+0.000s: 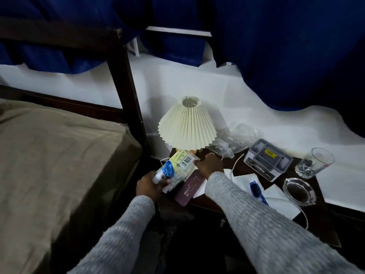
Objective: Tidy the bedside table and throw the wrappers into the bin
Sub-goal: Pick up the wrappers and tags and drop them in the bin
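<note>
Hands | left hand [150, 187] grips wrappers [178, 165] | right hand [207, 165] touching them, grip unclear

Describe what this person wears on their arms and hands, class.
Both arms are covered to the wrist by long sleeves of a chunky knit, light grey flecked with darker grey: left sleeve, right sleeve. The left hand and right hand are bare, without gloves. No watch or bracelet shows.

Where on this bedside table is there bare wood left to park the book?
Bare wood shows at the front right corner of the table, below the ashtray and beside the cable. A narrow strip lies between cable and box. Around the lamp it is crowded.
</note>
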